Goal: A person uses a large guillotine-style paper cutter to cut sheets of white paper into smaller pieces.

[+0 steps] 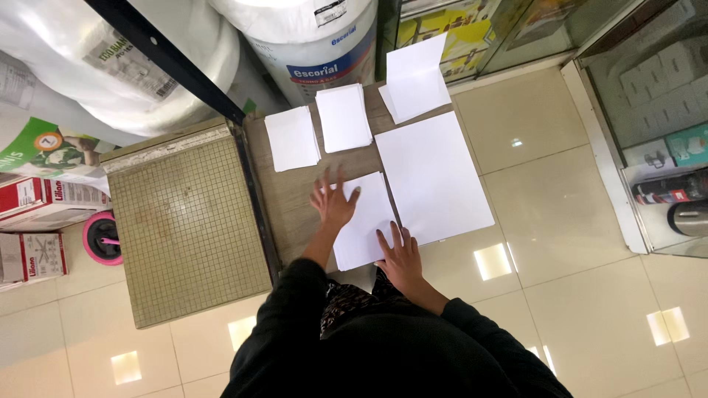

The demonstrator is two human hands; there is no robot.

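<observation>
Pressing left hand (pixel 333 203) and right hand (pixel 399 258) flat on paper stack (pixel 366 221).

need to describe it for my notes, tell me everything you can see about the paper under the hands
The paper is a plain white, blank, rectangular stack of sheets lying flat on the wooden table, slightly askew. The left hand presses flat on its upper left part, the right hand on its lower right corner. Its right edge meets the large white sheet beside it.
</observation>
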